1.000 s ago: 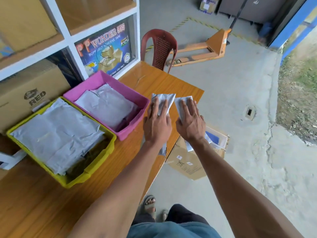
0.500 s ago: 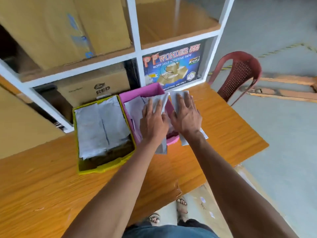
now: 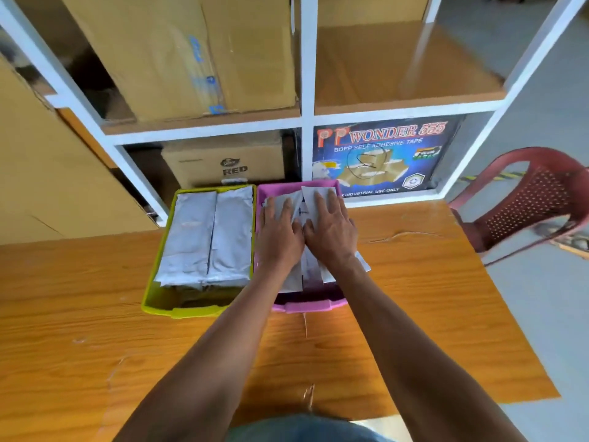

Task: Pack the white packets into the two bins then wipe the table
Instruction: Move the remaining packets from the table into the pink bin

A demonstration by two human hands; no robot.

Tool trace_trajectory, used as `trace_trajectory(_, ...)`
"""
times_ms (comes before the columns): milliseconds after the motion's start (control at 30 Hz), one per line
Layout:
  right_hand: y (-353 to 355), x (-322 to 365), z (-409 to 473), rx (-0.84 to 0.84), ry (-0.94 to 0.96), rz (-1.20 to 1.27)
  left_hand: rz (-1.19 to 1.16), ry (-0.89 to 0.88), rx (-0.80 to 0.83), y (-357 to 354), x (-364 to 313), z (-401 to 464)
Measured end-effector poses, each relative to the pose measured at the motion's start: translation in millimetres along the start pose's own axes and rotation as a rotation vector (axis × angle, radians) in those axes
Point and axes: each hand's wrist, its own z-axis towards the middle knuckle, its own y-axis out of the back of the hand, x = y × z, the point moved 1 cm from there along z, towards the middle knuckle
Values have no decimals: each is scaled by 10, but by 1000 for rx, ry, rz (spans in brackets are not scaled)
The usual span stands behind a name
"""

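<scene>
Since half a second ago the view has swung square to the shelves; both hands have carried their packets further in, now over the middle of the pink bin rather than its near corner.

Nearest: bare wooden table (image 3: 414, 314), both forearms reaching straight out across it. No cloth in sight.

Next: pink bin (image 3: 306, 306), right of the yellow bin (image 3: 178, 309), walls touching or nearly so. Both run lengthwise away from the person.

Left hand (image 3: 280, 231) lies flat, fingers straight and slightly spread, pressing down on a white packet (image 3: 283, 204) inside the pink bin. Right hand (image 3: 331, 228) is the same: palm down, fingers spread, pressing a second packet (image 3: 322, 193). Thumbs meet at the centre line. Packets lie directly under the palms, long axis along the bin, pointing away. Whether the thumbs curl under an edge cannot be told.

One packet corner (image 3: 361, 261) sticks out over the bin's right wall, just beside the right wrist. The right hand is nearer to it; likely it needs tucking in before release.

Yellow bin holds two neat stacks of packets (image 3: 207, 234) side by side, about level with its rim.

Farthest: shelf unit (image 3: 306, 122) with cardboard boxes (image 3: 197, 55), a tape poster (image 3: 382, 157); a red chair (image 3: 535, 199) at right.

Judgement: packing nearly done, wiping not yet begun.
</scene>
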Motion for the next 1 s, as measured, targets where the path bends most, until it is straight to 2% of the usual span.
trace_trajectory(300,-371,-106,289,-8,37,-47,20,91,35,-246,18,356)
trace_trajectory(600,-659,-237,235,103,102,-47,123,-55,18,-495,107,298)
trace_trajectory(733,-767,-269,248,147,153,-4,129,-105,66,-583,196,274)
trace_trajectory(833,-920,-335,246,192,182,15,226,-147,104,-677,316,272)
trace_trajectory(1000,-1058,-412,262,177,170,-15,276,-182,54,-767,343,289)
